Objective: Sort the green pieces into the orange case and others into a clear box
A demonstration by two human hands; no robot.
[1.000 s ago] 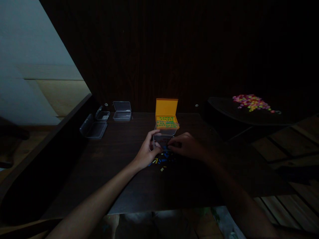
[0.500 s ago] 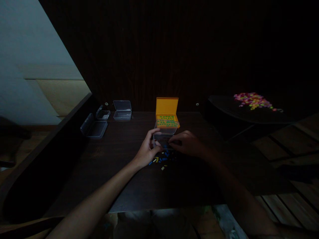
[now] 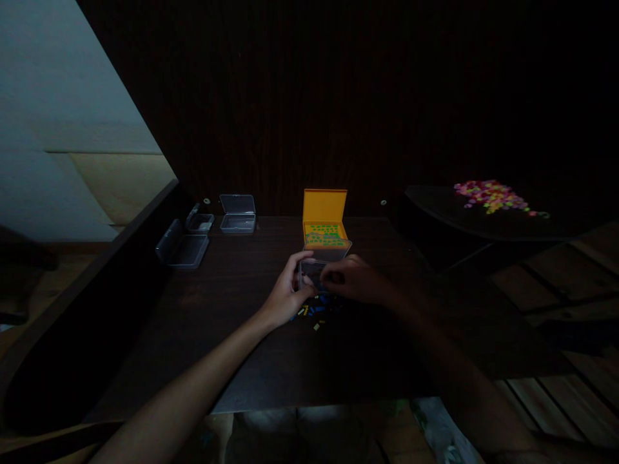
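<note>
My left hand (image 3: 286, 293) grips the left side of a clear plastic box (image 3: 312, 265), whose hinged lid stands raised at the back. Over the box's right part is my right hand (image 3: 355, 278), its fingers bent and pinched together inside or just above the rim. Whatever those fingers hold is too dark to make out. Small blue, yellow and pale pieces (image 3: 316, 310) lie scattered on the dark table in front of the box. Behind the raised lid stands an open yellow case (image 3: 324, 206) with rows of small green shapes in it.
Open clear plastic boxes (image 3: 238, 222) (image 3: 189, 251) (image 3: 200, 222) stand at the back left of the wooden table (image 3: 242, 380). A pile of pink, red and yellow beads (image 3: 493, 196) lies on a dark surface at the right. A tall dark panel (image 3: 271, 96) bounds the back.
My right hand has shifted slightly left over the box. The clear box and its lid have tilted or moved a little to the right in my left hand.
</note>
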